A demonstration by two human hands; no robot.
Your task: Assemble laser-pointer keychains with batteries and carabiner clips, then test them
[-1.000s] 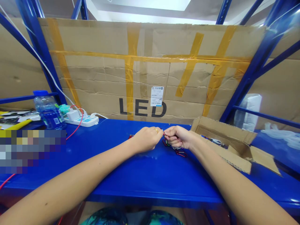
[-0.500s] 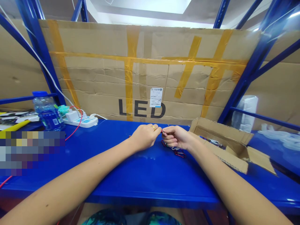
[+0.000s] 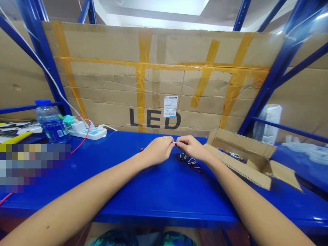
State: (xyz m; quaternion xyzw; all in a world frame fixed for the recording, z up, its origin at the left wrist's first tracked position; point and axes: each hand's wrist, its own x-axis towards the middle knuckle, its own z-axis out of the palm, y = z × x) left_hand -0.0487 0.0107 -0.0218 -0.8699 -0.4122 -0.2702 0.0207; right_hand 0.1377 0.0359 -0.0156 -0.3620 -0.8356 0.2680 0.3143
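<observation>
Glossy blue steel bench (image 3: 164,194) across the whole view, backed by a large corrugated cardboard sheet (image 3: 107,82), creased and patched with orange packing tape, with "LED" printed in black and a white barcode label (image 3: 170,106) just above the lettering. Blue steel rack uprights (image 3: 269,77) on either side. Toward the far left of the bench, a clear water bottle (image 3: 52,124) with a blue cap and, just beside it, a white power strip (image 3: 87,132) with a plugged-in adapter and a thin red cable (image 3: 82,140) looping away from it. Left hand (image 3: 157,150) and right hand (image 3: 191,147) meeting above mid-bench, both closed into a fingertip pinch around a tiny red-and-metal piece (image 3: 174,143), too small to make out clearly. Just below the right hand, a loose cluster of small carabiner clips (image 3: 189,161) in red, green and silver, lying flat on the bench. Further right, an open cardboard box (image 3: 243,157) with splayed flaps, near the right forearm.
</observation>
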